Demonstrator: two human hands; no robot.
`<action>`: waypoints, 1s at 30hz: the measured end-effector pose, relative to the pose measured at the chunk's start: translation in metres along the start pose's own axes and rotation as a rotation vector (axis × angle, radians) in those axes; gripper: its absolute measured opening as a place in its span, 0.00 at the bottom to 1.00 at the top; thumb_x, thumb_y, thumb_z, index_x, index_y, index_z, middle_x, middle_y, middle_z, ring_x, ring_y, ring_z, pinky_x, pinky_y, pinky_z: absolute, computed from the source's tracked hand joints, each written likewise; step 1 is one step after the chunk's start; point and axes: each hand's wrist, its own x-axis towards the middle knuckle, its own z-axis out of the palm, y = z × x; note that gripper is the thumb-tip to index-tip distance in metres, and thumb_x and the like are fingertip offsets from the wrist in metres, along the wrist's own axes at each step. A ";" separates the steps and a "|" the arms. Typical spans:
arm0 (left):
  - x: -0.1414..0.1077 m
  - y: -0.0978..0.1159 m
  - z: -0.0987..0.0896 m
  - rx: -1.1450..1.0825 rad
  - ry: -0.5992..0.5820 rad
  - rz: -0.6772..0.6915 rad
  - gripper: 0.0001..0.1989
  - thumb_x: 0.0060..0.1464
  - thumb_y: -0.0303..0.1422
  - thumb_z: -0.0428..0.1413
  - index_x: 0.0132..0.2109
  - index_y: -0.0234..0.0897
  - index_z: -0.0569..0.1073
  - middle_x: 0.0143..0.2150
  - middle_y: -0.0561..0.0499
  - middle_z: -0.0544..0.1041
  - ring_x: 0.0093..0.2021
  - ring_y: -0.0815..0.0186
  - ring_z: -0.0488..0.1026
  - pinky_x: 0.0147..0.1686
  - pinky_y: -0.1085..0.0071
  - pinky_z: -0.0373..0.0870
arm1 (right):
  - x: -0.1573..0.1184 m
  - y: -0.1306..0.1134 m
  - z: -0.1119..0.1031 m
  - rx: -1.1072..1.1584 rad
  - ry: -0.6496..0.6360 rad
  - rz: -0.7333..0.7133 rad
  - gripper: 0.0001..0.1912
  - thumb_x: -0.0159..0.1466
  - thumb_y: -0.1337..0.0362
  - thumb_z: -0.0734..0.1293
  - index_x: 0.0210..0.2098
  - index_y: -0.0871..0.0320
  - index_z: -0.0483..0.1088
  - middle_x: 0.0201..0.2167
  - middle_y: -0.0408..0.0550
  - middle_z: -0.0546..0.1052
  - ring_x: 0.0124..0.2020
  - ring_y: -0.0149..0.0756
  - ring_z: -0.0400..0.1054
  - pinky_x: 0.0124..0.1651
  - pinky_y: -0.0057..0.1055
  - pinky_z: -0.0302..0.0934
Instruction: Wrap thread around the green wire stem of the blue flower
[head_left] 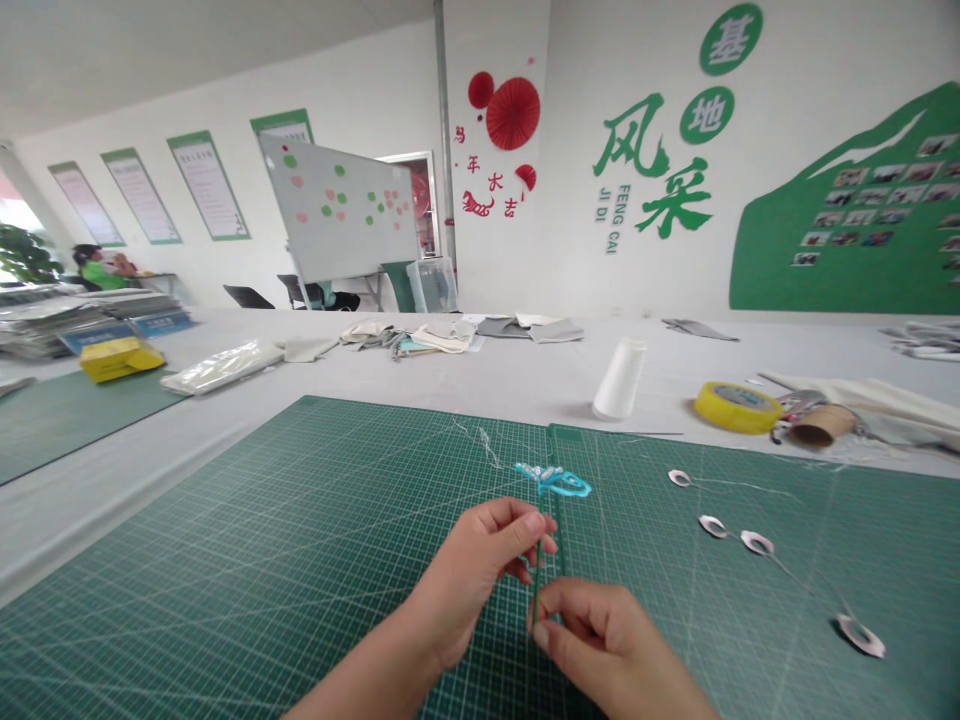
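Observation:
A craft flower with blue, looped petals (564, 483) stands on a thin green stem (538, 575) in front of me. My left hand (499, 548) pinches the stem a little below the petals, its fingers closed. Lower down, my right hand (589, 625) grips the same stem near its bottom end between thumb and forefinger. Both hands are above the green cutting mat (337, 520). On the right-hand mat lie several pale oval petal pieces (757, 543) with thin wire tails.
White thread (491, 450) lies behind the flower. Farther back are a white cone (619, 380), a yellow tape roll (738, 406), a cardboard tube (823, 426), and fabric scraps (442, 335). At left are a yellow box (121, 358) and stacked packets (45, 325). A person (105, 268) sits far left.

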 end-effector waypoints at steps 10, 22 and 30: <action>-0.003 0.000 0.004 0.190 0.034 0.006 0.09 0.41 0.32 0.64 0.24 0.34 0.72 0.22 0.57 0.67 0.26 0.71 0.61 0.30 0.71 0.58 | 0.001 0.003 -0.004 -0.008 0.073 -0.009 0.12 0.61 0.60 0.61 0.22 0.56 0.62 0.18 0.35 0.51 0.22 0.30 0.46 0.25 0.29 0.42; -0.003 0.001 0.005 0.123 -0.024 -0.024 0.09 0.42 0.32 0.64 0.29 0.32 0.73 0.23 0.54 0.71 0.26 0.70 0.64 0.31 0.71 0.60 | 0.001 0.000 -0.006 0.020 0.107 -0.031 0.12 0.62 0.60 0.62 0.28 0.58 0.71 0.19 0.35 0.52 0.22 0.30 0.45 0.25 0.28 0.43; -0.004 -0.003 0.005 0.349 0.021 0.089 0.15 0.43 0.30 0.64 0.41 0.33 0.74 0.35 0.50 0.74 0.35 0.66 0.69 0.37 0.70 0.65 | 0.003 0.009 -0.013 0.154 0.198 -0.020 0.16 0.63 0.52 0.63 0.29 0.57 0.71 0.21 0.37 0.57 0.24 0.32 0.50 0.27 0.29 0.47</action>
